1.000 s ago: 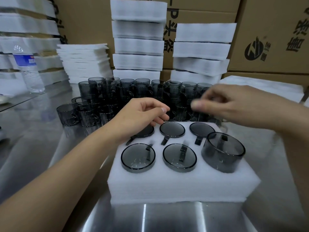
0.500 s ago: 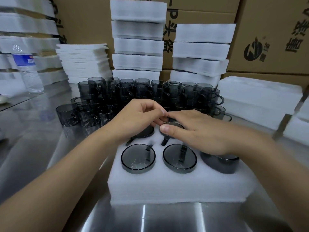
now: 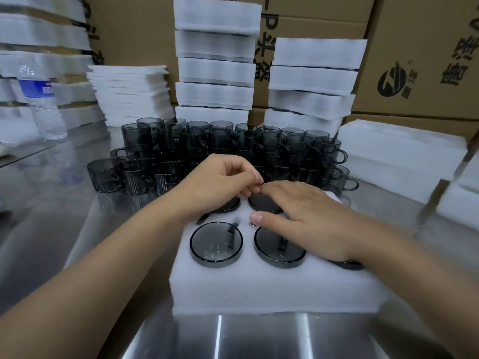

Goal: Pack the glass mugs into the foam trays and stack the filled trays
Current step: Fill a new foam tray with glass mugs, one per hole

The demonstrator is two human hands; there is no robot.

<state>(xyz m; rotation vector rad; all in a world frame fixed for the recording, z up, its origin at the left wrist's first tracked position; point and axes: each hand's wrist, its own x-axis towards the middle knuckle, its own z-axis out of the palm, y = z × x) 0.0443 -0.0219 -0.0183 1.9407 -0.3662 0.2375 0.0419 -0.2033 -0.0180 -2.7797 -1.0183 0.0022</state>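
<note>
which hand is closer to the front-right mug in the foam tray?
Right. The right hand lies over the front-right mug, mostly covering it; the left hand is at the foam tray's back-left corner, fingers curled.

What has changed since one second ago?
The right hand came down and now lies flat on the right side of the foam tray. The front right mug, which stood high out of its slot, sank in; only its rim shows. The left hand stayed curled at the back left; the seated mugs did not move.
</note>
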